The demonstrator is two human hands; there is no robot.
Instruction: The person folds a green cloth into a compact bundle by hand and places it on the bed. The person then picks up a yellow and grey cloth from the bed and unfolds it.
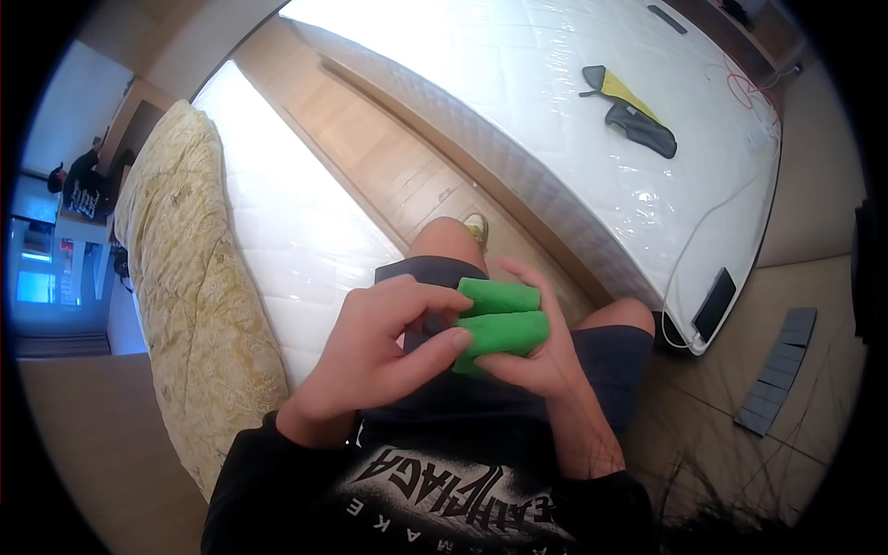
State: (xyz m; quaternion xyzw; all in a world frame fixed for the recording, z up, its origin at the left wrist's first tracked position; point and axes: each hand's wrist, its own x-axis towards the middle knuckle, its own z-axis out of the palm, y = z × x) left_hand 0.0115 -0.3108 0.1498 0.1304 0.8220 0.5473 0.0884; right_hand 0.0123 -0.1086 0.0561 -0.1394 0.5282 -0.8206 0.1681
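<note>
A bright green bundle [507, 328] is held over my lap. It forms two thick rolls lying side by side, with a bit more green under the lower one; whether it is cloth or some other soft material I cannot tell. My right hand [548, 365] cups it from the right and below, with the thumb along its lower side. From the left, my left hand [384, 342] has its index fingertip at the end of the upper roll and its thumb on the lower roll. The other fingers of that hand are partly hidden.
I sit on a white mattress [287, 194] with a beige patterned quilt [190, 240]. Across a wooden floor gap [388, 153] stands another mattress [592, 176], bearing a black-and-yellow pouch [638, 125], a phone [714, 303] and cables. Grey strips [779, 370] lie at right; a person [83, 180] stands far left.
</note>
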